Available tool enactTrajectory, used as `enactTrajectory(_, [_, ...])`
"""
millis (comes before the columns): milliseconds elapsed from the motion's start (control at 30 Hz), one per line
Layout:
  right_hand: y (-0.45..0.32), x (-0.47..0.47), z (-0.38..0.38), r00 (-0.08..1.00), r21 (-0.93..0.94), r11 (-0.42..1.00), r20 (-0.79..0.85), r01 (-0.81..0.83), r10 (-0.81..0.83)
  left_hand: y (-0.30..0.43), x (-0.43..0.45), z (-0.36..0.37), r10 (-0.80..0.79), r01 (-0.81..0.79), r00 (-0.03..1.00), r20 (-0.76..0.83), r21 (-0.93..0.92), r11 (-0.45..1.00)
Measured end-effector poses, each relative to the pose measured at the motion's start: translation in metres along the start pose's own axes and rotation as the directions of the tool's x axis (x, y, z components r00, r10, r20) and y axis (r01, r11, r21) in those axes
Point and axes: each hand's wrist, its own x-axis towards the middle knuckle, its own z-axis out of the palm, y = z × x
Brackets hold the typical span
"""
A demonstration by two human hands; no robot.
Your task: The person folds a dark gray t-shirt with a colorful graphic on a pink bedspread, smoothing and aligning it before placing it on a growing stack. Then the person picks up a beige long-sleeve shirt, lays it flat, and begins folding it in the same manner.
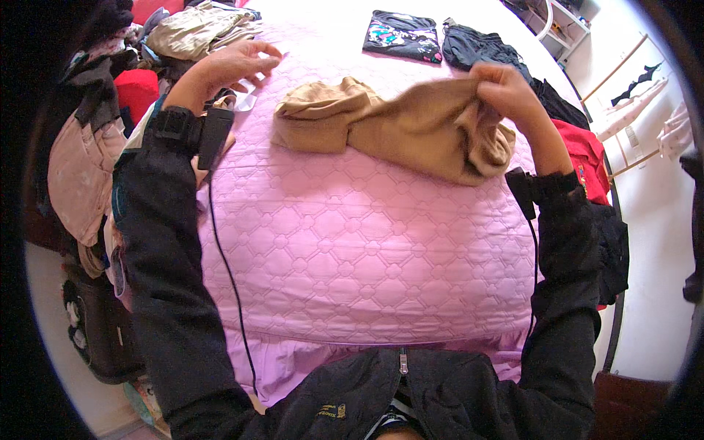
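A tan cloth garment [407,135] lies bunched and partly raised on the pink quilted bedspread [363,236]. My right hand [503,91] grips its upper right edge and lifts the fabric, which hangs in folds below the fingers. To the left of the garment, my left hand [242,63] is held above the bed with fingers apart and nothing in it, near a pile of clothes. Which kind of garment the tan cloth is, I cannot tell.
A folded black printed shirt [402,36] and dark folded clothing [484,47] lie at the far side. Mixed clothes, including a beige garment [192,30], are heaped at left. Red clothing [583,157] sits along the right edge. Black cables run from both wrist devices.
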Motion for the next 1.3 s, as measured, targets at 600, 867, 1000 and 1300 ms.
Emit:
enactTrajectory(600, [0.056,-0.09,0.032,0.953,0.307,0.951,0.272,0.046,-0.134,-0.078,0.0,0.138,0.0,-0.136,0.915,-0.404,-0.308,0.941])
enactTrajectory(867, [0.096,-0.084,0.047,0.863,0.571,0.821,-0.404,-0.021,0.303,-0.055,-0.037,0.125,0.112,-0.328,0.943,-0.314,-0.811,0.485])
enactTrajectory(1000, [0.091,-0.06,0.039,0.931,0.069,0.978,-0.3,-0.198,0.209,-0.07,-0.043,0.111,0.111,-0.3,0.953,-0.283,-0.816,0.494])
enactTrajectory(1300, [0.071,-0.021,0.016,0.979,-0.274,0.945,-0.148,-0.179,0.142,-0.1,-0.037,0.109,0.138,-0.133,0.99,-0.04,-0.62,0.773])
